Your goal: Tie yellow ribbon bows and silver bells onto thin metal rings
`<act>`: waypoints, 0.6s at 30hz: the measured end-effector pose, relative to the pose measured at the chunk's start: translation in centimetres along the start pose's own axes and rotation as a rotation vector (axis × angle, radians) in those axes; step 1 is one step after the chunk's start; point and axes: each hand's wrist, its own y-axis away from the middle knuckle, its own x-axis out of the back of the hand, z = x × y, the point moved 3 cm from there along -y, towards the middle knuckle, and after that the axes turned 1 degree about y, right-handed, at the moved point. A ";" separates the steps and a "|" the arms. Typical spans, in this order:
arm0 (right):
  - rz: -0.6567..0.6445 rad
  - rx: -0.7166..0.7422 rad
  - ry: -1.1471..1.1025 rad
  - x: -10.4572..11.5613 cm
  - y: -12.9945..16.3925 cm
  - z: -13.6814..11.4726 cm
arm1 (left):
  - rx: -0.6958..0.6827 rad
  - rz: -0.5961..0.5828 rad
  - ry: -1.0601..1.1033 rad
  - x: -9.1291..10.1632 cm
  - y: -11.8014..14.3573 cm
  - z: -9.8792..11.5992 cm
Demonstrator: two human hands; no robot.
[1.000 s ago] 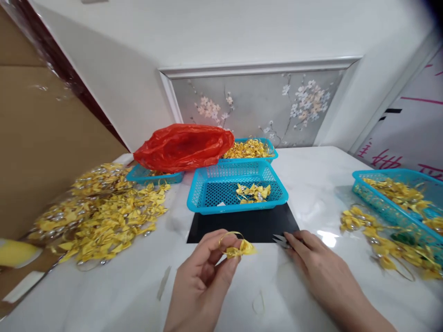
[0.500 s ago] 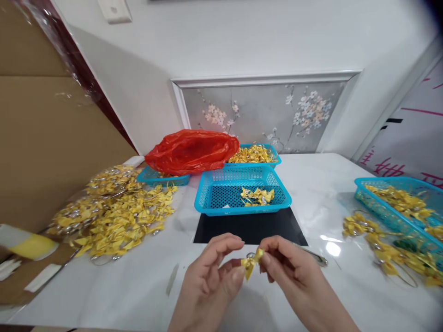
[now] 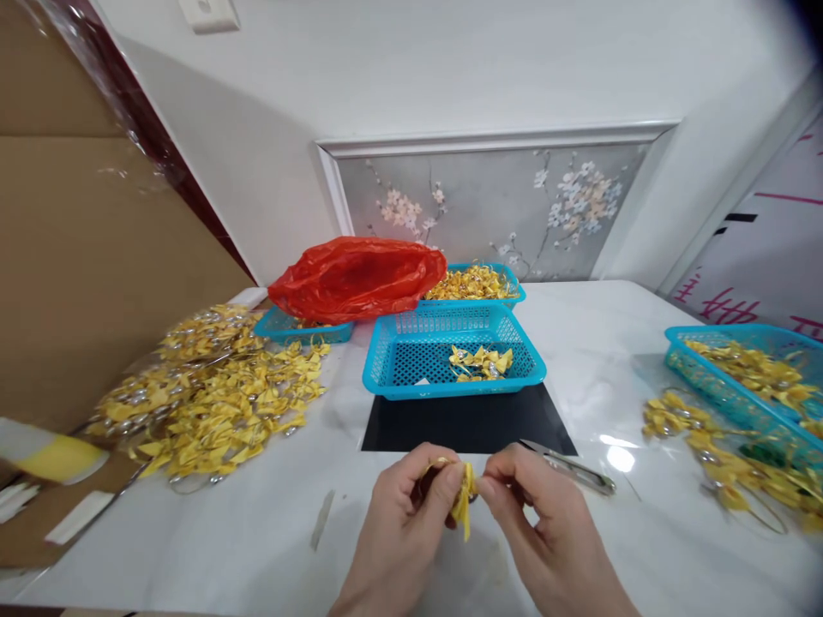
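Note:
A small yellow ribbon bow (image 3: 464,504) is pinched between the thumb and fingers of my left hand (image 3: 411,514), just in front of the black mat (image 3: 469,424). My right hand (image 3: 543,514) is closed, its thumb and index fingertips pressed together at the bow's right edge. Fingers cover much of the bow, and its silver bead is mostly hidden. Behind my right hand lies a pair of metal thread snips (image 3: 572,470). Beyond the mat stands a blue plastic basket (image 3: 453,394) with several yellow bows in it.
A heap of yellow bows with silver beads (image 3: 231,420) spreads on the left. A red plastic bag (image 3: 357,278) rests over blue baskets at the back. On the right, more bows (image 3: 713,454) lie beside another blue basket (image 3: 739,377).
My left fingers have closed further around the bow, which is turned and now hangs more upright. My right hand has shifted slightly, and the snips show more fully.

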 end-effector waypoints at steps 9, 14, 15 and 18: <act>0.080 -0.081 -0.132 -1.7 1.6 0.5 | -0.218 0.173 -0.269 0.2 0.3 -1.5; -0.101 -0.276 -0.171 -2.3 1.8 0.2 | -0.260 0.169 -0.300 0.5 0.4 -1.7; -0.111 -0.283 -0.169 -2.4 1.7 0.1 | -0.275 0.156 -0.302 0.6 0.4 -1.7; -0.119 -0.333 -0.233 -2.2 1.3 -0.1 | -0.297 0.114 -0.293 0.7 0.6 -1.5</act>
